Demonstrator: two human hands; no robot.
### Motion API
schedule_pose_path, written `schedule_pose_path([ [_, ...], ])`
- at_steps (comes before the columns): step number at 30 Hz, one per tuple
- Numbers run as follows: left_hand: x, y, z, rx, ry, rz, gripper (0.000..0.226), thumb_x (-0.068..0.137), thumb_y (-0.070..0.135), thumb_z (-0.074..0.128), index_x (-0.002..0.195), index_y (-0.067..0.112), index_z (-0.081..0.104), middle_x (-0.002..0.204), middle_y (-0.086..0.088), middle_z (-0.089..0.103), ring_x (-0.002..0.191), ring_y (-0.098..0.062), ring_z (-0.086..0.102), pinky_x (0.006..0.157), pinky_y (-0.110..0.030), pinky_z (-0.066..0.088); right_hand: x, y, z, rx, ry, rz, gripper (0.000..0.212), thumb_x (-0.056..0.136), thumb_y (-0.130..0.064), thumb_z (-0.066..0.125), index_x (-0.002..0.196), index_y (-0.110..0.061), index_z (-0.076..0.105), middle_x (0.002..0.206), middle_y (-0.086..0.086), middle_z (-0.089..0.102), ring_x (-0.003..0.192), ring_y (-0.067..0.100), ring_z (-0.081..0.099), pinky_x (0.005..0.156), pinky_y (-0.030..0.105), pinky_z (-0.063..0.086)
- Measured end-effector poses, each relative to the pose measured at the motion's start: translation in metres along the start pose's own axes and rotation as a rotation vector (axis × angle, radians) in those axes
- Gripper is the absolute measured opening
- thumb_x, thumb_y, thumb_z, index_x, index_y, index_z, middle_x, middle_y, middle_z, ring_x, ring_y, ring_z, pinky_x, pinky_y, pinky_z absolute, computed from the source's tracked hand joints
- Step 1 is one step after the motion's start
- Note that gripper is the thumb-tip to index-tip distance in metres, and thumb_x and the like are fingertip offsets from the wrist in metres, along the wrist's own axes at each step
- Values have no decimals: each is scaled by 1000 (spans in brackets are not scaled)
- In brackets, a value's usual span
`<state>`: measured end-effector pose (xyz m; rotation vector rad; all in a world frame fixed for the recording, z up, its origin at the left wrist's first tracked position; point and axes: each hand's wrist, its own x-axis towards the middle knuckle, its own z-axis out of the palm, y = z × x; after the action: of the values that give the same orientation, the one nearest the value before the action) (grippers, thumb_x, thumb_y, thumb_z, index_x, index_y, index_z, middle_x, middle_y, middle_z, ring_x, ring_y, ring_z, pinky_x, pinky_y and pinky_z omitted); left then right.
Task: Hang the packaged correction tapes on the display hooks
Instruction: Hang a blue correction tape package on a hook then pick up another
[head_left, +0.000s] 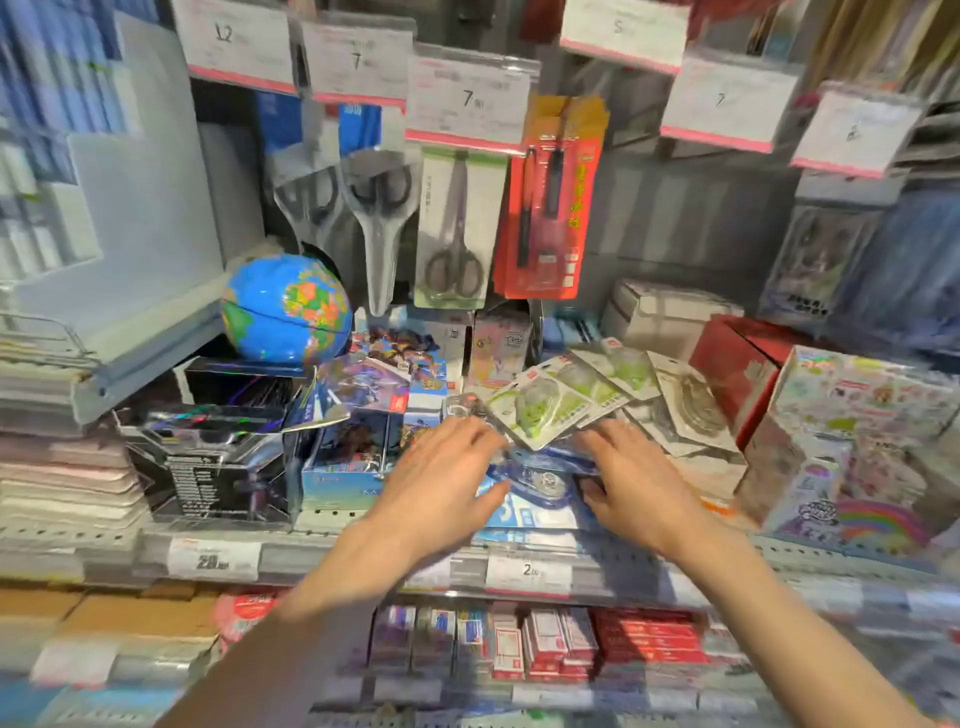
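Both hands reached onto the shelf, where the packaged correction tapes lay in a loose pile between boxed goods. The left hand lay palm down with fingers spread and relaxed, fingertips at the pile's near edge beside a blue-carded tape. The right hand was likewise flat, fingers extended over the green-carded packs, gripping nothing. Packaged scissors hung above, behind a globe
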<state>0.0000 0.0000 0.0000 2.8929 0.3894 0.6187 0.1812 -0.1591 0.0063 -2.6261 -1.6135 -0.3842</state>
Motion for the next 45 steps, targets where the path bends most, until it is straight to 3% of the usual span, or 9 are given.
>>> schedule_pose_path([
  [5,26,-9,16,82,-101,69,43,98,45,49,134,23,51,136,0,55,129,-22,47,105,-38,36,19,12,8,-140,-209,3,61,83,-24,57,142,-19,39,140,7,51,128,30,44,102,41,39],
  [9,33,-7,26,-5,-180,52,41,97,54,48,124,25,59,126,2,64,121,-21,55,104,-38,42,18,21,13,-94,-120,-49,53,85,-22,58,137,-18,47,130,6,62,118,29,55,96,39,46],
  [18,48,2,10,-427,-189,-237,34,100,56,45,96,29,65,83,6,70,84,-18,66,77,-32,48,7,35,-3,-131,128,-235,21,92,-27,55,110,-20,64,96,-4,66,88,21,62,71,36,55],
  [22,50,2,8,-617,-130,-336,46,94,66,47,92,25,68,96,-12,75,91,-28,71,88,-42,57,-5,33,-9,-98,181,-282,22,94,-27,60,116,-21,63,98,-5,66,88,19,61,74,32,56],
  [26,54,2,0,-797,-91,-435,34,91,57,62,94,24,70,98,-6,74,92,-21,73,90,-42,58,-14,25,-16,-28,183,-312,29,96,-25,59,125,-21,57,106,-4,62,91,17,60,74,31,56],
  [30,53,3,-10,-1075,-84,-559,12,95,18,67,105,11,68,103,-9,69,83,-19,73,62,-20,55,-16,19,-20,65,121,-282,44,96,-32,51,138,-25,40,122,-4,46,94,16,59,73,32,56],
  [34,49,8,-14,-1275,15,-632,15,94,1,64,108,5,68,105,-14,65,69,-10,74,68,-21,61,-13,18,-20,202,120,-224,63,93,-46,50,148,-32,24,142,-7,33,121,15,49,94,34,50],
  [38,52,18,-17,-1313,87,-614,18,94,-5,61,108,5,67,101,-9,63,58,-2,69,66,-22,62,-10,22,-17,267,120,-222,83,89,-69,45,153,-33,6,157,-9,16,142,10,30,113,30,36],
  [45,71,47,-29,-1267,232,-505,17,96,-4,60,104,9,68,113,-13,69,78,-11,75,64,-21,60,-4,54,-39,395,148,-253,108,78,-81,54,156,-28,0,160,-13,13,144,2,22,117,25,26],
])
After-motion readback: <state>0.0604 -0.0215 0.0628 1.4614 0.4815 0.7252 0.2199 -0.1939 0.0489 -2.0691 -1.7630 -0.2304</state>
